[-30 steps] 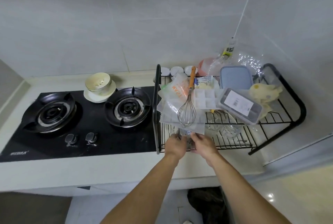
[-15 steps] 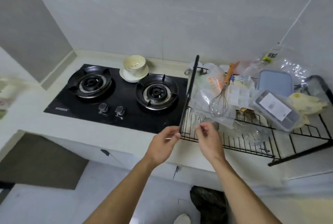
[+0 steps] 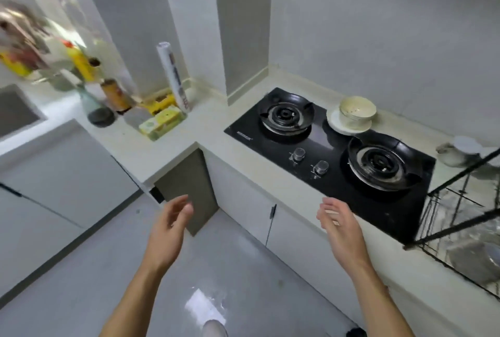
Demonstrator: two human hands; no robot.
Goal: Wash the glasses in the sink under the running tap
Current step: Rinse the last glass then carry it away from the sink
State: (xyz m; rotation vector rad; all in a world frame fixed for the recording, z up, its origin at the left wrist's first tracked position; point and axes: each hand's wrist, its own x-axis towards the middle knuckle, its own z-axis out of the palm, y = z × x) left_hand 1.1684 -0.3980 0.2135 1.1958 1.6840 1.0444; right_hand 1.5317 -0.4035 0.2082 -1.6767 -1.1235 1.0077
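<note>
Both hands hang in the air over the floor, in front of the counter and touching nothing. The left hand (image 3: 169,224) sits at about 7 o'clock in the view, with its palm turned inward and its fingers loosely spread and slightly bent. The right hand (image 3: 339,227) is at about 5 o'clock, fingers also relaxed and apart, just short of the counter edge below the stove (image 3: 332,144). Neither hand holds anything.

The sink (image 3: 16,112) shows only as a grey corner at 9 o'clock, well apart from both hands. The wire rack (image 3: 460,224) is at 4 o'clock, at the right end of the counter. Beneath its wires lies a blurred clear shape that looks like a glass (image 3: 465,258). It is too smeared to tell its long axis or which way its mouth points.

At 2 o'clock a cream bowl (image 3: 357,112) stands upright on a plate (image 3: 334,124), touching the stove's far edge. Near 10 o'clock a roll (image 3: 174,76) leans in the corner. Just beside it are a box (image 3: 162,122) and some blurred bottles (image 3: 94,103).
</note>
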